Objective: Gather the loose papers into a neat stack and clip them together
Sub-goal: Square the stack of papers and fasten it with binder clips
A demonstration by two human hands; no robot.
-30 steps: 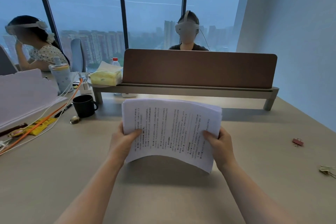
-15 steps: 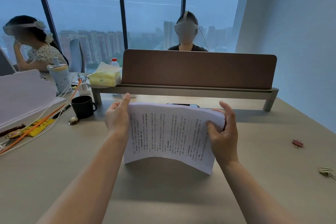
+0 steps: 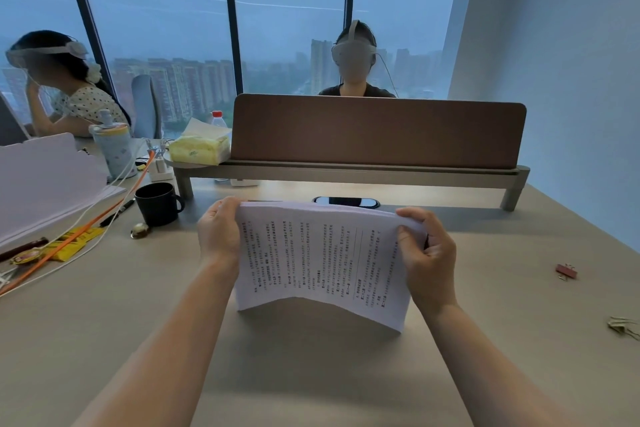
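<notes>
A stack of printed papers (image 3: 322, 260) stands tilted on its lower edge on the beige desk (image 3: 311, 374), printed side toward me, slightly bowed. My left hand (image 3: 218, 232) grips its upper left corner with fingers curled over the top edge. My right hand (image 3: 427, 253) grips the upper right corner, fingers curled over the edge; something dark shows behind that hand. A red binder clip (image 3: 566, 271) lies on the desk far to the right, apart from the papers. Another clip, pale green (image 3: 623, 326), lies at the right edge.
A phone (image 3: 346, 202) lies behind the papers, under a brown divider panel (image 3: 377, 130) on a shelf. At left are a black mug (image 3: 157, 203), cables, yellow packets, a tissue box (image 3: 200, 149) and a bottle. Two people with headsets sit beyond the desk.
Both hands slid from the stack's side edges up to its top corners. The stack came lower and more upright on the desk, uncovering the phone behind it.
</notes>
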